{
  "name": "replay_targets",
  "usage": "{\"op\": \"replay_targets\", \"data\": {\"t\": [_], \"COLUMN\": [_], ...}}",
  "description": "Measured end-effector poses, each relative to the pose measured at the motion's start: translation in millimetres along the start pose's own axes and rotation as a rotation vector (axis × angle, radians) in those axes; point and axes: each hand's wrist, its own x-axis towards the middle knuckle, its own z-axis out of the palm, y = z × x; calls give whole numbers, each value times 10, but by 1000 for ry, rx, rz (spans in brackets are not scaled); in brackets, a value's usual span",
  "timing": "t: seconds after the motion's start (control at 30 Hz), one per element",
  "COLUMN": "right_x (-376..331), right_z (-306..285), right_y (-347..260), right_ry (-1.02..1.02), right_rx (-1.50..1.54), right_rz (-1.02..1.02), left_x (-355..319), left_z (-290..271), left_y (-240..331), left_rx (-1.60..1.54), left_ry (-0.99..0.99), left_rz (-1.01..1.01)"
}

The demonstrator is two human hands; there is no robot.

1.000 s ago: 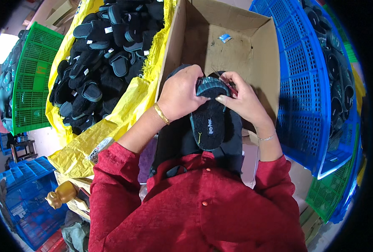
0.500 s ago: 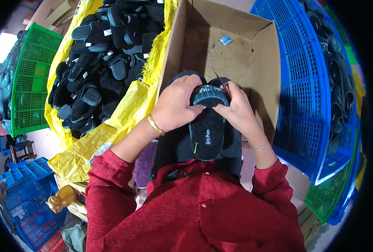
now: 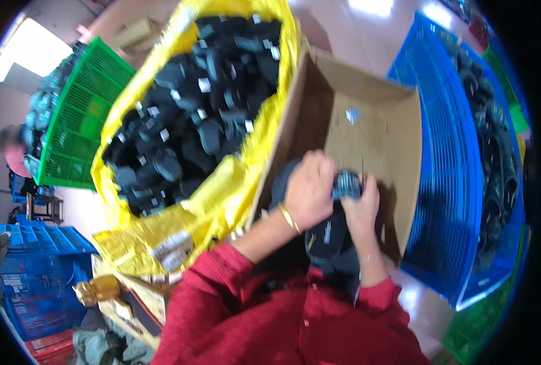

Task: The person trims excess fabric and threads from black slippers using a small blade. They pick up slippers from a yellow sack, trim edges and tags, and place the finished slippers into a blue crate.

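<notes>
Feed just swung and blurred, sliding the left hand (image 3: 310,191) and right hand (image 3: 363,205) rightward and down. Both still look clamped, fingers closed, on the patterned teal strap (image 3: 346,185) of the black fuzzy slipper (image 3: 327,241), right of centre; same slipper, same step, I'd say.

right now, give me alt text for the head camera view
The left hand and right hand hold a dark slipper near an open cardboard box. Left, a yellow sack holds more slippers; right, a blue crate.
</notes>
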Motion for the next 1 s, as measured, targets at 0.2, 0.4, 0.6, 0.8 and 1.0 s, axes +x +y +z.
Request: {"op": "replay_targets", "data": {"t": [0.2,0.4,0.6,0.8,1.0], "right_x": [-105,0,-189,-304,-444], "right_z": [201,-26,-245,-162,-187], "right_y": [-156,-74,-251,-249,-121], "right_ry": [300,217,195,205,161], "right_rx": [210,-47,-175,64,153], "right_rz": [-102,-165,-439,-498,-322], "left_x": [-28,-66,-94,-15,-212], "left_z": [58,-129,-143,128,213], "left_y": [-49,122,14,98,-25], "left_rx": [46,114,-39,126,6], "left_ry": [46,45,-159,-85,-106], "left_rz": [135,11,-50,4,34]}}
